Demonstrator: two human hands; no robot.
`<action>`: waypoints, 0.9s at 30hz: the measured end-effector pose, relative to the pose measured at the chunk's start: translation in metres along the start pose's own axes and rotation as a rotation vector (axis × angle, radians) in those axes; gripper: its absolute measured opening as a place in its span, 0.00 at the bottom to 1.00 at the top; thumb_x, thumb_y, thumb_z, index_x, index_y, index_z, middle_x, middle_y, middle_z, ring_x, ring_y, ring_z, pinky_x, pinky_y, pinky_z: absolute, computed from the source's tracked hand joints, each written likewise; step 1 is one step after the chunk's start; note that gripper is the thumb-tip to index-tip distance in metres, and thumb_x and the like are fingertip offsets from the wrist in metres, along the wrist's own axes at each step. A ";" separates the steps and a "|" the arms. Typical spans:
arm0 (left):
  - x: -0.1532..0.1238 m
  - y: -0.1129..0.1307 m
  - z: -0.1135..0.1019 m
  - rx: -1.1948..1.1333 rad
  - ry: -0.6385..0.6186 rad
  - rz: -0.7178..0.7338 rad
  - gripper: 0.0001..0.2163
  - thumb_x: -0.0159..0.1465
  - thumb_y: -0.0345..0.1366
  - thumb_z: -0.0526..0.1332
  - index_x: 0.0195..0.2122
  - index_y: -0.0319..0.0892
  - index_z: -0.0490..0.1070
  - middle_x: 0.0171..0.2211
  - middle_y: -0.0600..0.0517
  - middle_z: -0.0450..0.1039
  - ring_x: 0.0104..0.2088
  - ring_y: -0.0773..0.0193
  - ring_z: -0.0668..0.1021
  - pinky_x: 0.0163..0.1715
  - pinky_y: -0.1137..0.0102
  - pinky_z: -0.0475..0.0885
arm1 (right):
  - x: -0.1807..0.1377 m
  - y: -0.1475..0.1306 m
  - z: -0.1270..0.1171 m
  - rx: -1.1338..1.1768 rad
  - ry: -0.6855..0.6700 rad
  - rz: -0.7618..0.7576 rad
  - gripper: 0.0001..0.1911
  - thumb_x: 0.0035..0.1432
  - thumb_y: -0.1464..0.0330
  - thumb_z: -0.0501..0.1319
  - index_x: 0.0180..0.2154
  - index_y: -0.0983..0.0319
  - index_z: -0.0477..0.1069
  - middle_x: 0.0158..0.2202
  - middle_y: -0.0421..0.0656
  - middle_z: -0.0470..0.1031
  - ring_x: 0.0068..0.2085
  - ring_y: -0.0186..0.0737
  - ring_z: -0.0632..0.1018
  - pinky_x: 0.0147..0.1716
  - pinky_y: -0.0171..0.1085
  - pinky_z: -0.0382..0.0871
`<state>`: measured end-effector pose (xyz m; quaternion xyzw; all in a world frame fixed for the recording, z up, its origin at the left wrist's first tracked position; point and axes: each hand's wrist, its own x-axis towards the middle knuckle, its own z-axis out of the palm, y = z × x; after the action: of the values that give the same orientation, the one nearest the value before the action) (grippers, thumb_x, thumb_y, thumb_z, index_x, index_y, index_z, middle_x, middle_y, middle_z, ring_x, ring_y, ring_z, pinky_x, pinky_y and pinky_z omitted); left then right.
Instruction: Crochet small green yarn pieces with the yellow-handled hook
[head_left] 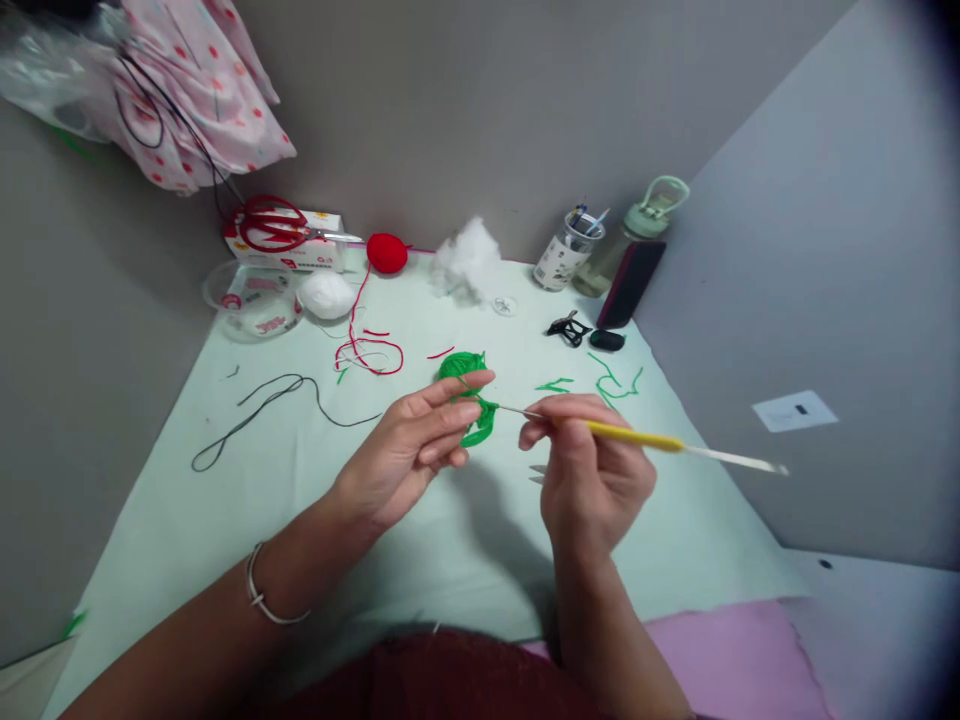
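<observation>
Over the pale tablecloth (187, 530), my right hand (596, 475) grips the yellow-handled crochet hook (637, 434) crosswise, one tip pointing left at the green crochet piece (481, 428) my left hand (412, 440) pinches, the other appearing past the cloth's right edge. Bare cloth spreads between my forearms.

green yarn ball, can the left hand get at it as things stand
Probably yes: the green yarn ball sits just past the left hand, but that hand is holding a green crochet piece.

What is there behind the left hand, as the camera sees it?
Part of a green yarn ball shows beyond the left hand, which hides its lower side. Whatever else lies behind that hand cannot be seen.
</observation>
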<state>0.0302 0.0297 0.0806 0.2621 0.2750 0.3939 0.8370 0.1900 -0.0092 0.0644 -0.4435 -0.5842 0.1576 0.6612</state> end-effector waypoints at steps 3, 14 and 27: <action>-0.001 -0.001 0.001 0.056 -0.003 0.075 0.17 0.61 0.33 0.74 0.51 0.43 0.81 0.26 0.60 0.66 0.18 0.81 0.56 0.21 0.80 0.69 | 0.005 -0.001 0.002 0.201 -0.022 0.172 0.10 0.71 0.67 0.59 0.41 0.58 0.80 0.35 0.42 0.78 0.28 0.34 0.78 0.26 0.37 0.76; 0.002 -0.008 0.003 0.016 0.004 0.005 0.16 0.61 0.35 0.74 0.51 0.40 0.82 0.21 0.62 0.60 0.17 0.80 0.54 0.23 0.80 0.71 | -0.006 0.000 0.003 -0.248 -0.084 -0.218 0.19 0.65 0.78 0.64 0.50 0.52 0.82 0.44 0.44 0.82 0.44 0.41 0.83 0.40 0.40 0.81; 0.001 -0.009 -0.002 0.302 0.028 0.146 0.16 0.62 0.37 0.73 0.52 0.47 0.82 0.39 0.52 0.75 0.31 0.71 0.75 0.26 0.77 0.73 | 0.003 0.003 0.000 0.323 -0.052 0.322 0.08 0.70 0.66 0.63 0.41 0.56 0.82 0.37 0.40 0.83 0.32 0.33 0.80 0.33 0.36 0.76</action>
<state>0.0337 0.0256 0.0729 0.3987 0.3228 0.4117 0.7532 0.1917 -0.0053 0.0641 -0.4151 -0.4899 0.3642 0.6746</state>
